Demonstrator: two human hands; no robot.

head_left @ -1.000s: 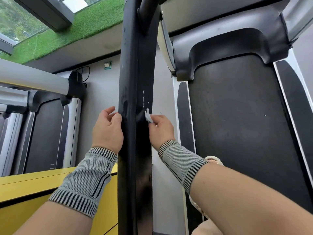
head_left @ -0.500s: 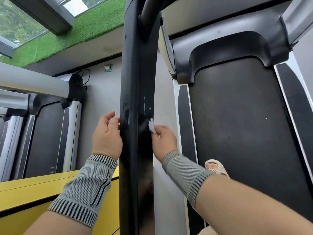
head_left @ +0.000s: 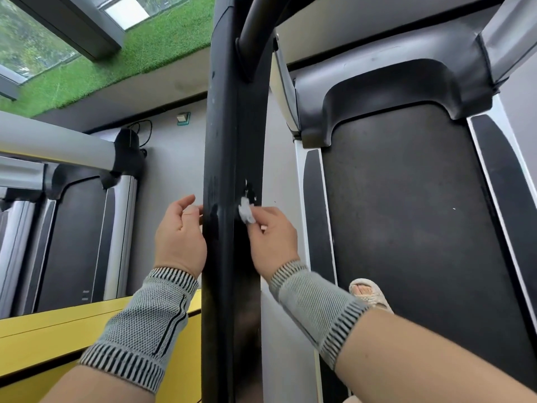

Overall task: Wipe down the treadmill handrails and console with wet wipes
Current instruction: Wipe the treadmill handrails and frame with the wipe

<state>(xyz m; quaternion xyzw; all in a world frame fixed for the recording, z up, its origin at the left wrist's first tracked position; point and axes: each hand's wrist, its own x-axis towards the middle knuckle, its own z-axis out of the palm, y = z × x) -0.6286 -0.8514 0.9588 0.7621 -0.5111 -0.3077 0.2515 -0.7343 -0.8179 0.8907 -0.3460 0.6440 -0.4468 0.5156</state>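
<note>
Right hand [head_left: 271, 238] pinches wet wipe [head_left: 246, 210] against black handrail [head_left: 229, 141]; no legible writing.

Grey knit wrist braces [head_left: 148, 324] with black-striped cuffs; one woven cream sandal [head_left: 370, 295].
</note>
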